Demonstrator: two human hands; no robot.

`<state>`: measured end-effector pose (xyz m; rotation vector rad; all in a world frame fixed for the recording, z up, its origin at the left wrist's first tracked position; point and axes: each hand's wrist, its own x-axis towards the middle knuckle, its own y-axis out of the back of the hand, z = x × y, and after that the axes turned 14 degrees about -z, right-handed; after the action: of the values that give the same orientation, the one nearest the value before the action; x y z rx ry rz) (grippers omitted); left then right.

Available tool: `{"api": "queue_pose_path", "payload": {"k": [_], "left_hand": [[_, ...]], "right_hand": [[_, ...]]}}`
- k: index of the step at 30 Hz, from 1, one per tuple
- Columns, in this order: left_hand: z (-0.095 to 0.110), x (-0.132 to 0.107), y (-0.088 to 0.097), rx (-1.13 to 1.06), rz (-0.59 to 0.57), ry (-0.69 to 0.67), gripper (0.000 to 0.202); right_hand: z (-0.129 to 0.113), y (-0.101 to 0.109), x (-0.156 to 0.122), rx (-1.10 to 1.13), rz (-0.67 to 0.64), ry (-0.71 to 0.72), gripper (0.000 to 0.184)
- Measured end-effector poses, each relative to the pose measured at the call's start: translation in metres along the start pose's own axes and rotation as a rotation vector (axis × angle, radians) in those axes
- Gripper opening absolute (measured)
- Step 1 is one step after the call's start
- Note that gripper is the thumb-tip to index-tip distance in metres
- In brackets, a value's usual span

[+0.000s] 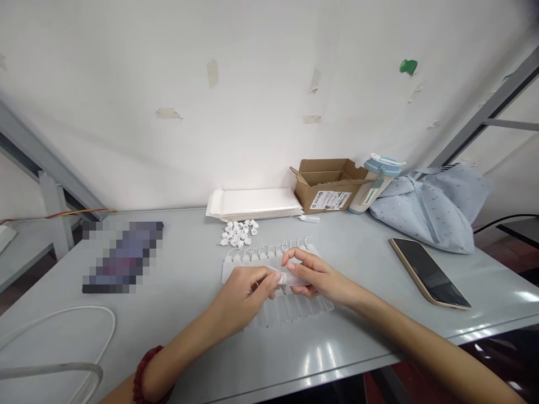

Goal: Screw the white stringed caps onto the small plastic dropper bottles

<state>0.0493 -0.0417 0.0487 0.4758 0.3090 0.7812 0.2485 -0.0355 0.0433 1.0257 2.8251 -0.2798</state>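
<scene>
Just above the table, my left hand (pixel 248 290) pinches the white end of a small translucent plastic tube (pixel 293 279). My right hand (pixel 316 276) grips the tube's body from the other side, its index finger bent above it. Beneath both hands lies a row of similar translucent tubes (pixel 290 310), side by side, with thin loops at their far ends. The hands cover the middle of this row. Behind it is a small heap of white caps (pixel 239 233). A single loose clear piece (pixel 309 219) rests farther back.
Flat white packages (pixel 256 203) are stacked against the wall, beside an open cardboard box (pixel 330 185). Right of it stand a tumbler (pixel 373 188) and a light blue cloth bag (pixel 425 210). A phone (pixel 429 274) lies at right, a blurred dark object (pixel 126 257) and cable (pixel 112 322) at left.
</scene>
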Motion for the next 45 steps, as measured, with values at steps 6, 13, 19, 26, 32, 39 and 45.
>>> {"api": "queue_pose_path", "payload": {"k": [6, 13, 19, 26, 32, 39, 45], "left_hand": [[-0.005, -0.001, -0.003, 0.181, 0.11, -0.189, 0.014], [0.001, -0.001, -0.001, 0.072, 0.092, -0.116, 0.019], [0.0, 0.0, -0.003, 0.027, 0.031, -0.015, 0.038], [0.001, -0.002, -0.004, 0.097, 0.127, -0.139, 0.02], [0.003, -0.002, -0.006, -0.015, 0.029, -0.027, 0.032], [0.001, 0.003, 0.005, -0.268, 0.109, 0.062, 0.041], [0.0, 0.002, 0.001, -0.221, 0.144, 0.04, 0.027]], "right_hand": [[0.003, 0.002, 0.002, 0.008, 0.003, 0.044, 0.027], [0.001, 0.001, 0.002, 0.018, 0.003, 0.038, 0.029], [-0.002, -0.001, 0.0, -0.009, 0.017, 0.025, 0.028], [-0.001, -0.001, 0.0, -0.007, -0.007, 0.051, 0.026], [-0.003, -0.003, -0.002, 0.008, -0.049, 0.031, 0.026], [-0.003, 0.001, -0.003, -0.249, 0.124, 0.143, 0.034], [-0.002, 0.002, -0.002, -0.349, 0.235, 0.186, 0.028]]}}
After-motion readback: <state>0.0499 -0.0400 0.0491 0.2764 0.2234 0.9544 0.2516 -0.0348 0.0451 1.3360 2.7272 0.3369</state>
